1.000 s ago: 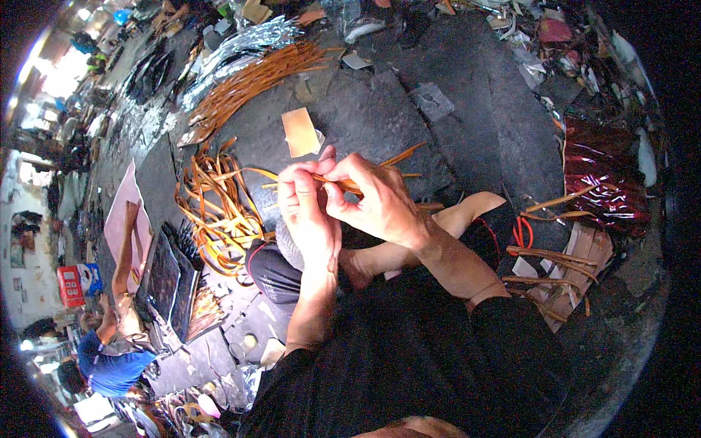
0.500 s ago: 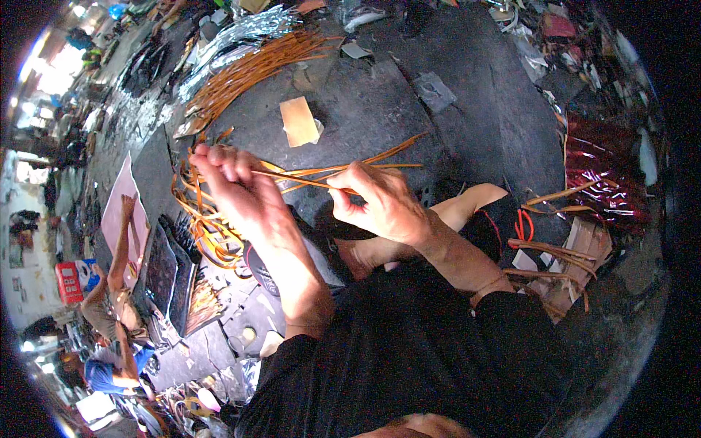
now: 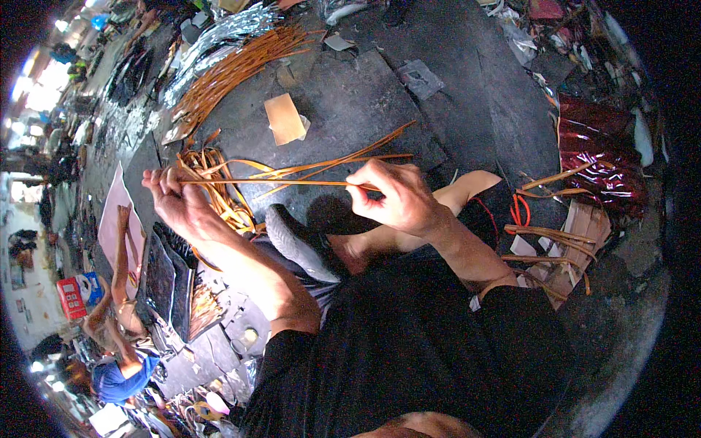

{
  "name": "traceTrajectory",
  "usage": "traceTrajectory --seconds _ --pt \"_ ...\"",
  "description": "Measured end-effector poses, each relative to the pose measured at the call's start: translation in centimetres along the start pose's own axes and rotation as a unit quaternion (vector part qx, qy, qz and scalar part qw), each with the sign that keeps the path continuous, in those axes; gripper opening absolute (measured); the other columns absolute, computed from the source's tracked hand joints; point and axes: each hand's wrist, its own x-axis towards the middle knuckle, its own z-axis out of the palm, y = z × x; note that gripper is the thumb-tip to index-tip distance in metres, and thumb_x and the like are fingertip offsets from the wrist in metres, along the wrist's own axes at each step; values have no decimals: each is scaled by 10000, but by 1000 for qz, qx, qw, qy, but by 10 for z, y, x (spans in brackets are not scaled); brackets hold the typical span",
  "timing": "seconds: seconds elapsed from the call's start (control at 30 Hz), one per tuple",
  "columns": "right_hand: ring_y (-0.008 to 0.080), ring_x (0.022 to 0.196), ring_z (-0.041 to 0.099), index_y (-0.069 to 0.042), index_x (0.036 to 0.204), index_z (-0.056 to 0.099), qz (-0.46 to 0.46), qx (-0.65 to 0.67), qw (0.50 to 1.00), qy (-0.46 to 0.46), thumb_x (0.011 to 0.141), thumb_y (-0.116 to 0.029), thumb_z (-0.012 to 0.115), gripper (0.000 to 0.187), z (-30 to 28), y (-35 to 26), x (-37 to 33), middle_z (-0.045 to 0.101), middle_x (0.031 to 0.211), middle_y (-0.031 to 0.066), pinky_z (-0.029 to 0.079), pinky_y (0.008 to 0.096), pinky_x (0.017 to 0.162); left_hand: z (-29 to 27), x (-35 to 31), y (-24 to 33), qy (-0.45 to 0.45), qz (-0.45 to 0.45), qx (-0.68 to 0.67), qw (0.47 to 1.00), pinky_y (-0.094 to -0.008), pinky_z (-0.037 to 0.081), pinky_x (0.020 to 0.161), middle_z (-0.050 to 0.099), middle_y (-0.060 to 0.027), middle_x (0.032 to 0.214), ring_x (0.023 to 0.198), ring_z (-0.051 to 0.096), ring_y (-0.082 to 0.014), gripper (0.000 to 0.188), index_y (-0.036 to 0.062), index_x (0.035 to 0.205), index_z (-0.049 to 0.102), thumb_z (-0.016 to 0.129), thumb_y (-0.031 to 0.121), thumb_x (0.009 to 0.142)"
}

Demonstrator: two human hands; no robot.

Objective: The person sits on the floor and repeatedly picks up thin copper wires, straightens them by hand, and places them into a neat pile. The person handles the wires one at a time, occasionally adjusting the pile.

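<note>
Orange coil (image 3: 237, 217) is lying beside left hand (image 3: 177, 203); right hand (image 3: 396, 196) is pinching, left clasping, one strip (image 3: 307, 182) running straight between them. Risk: hard pulling splitting it, or a loose pinch letting it slip.

I wear a black shirt (image 3: 423, 343); its short sleeves (image 3: 286, 356) end near the elbows. Dark legwear (image 3: 476, 225) shows thin red edging (image 3: 492, 214). My left hand (image 3: 179, 201) and right hand (image 3: 398, 197) are bare.
</note>
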Motion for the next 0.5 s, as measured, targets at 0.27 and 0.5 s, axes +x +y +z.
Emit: traceTrajectory --seconds 0.27,0.5 --pt "225 639 664 -46 867 611 -16 -27 999 16 711 -15 725 196 -11 8 -15 652 748 72 528 325 580 -31 33 53 70 -4 9 997 -239 193 435 319 16 629 507 243 -76 157 43 841 483 504 105 984" --pt "231 653 667 -55 828 604 6 -74 997 18 694 -19 727 186 -26 1 -22 658 741 66 528 326 586 -57 41 86 51 -66 -105 991 -248 183 442 303 23 630 515 241 -81 195 65 807 458 475 110 996"
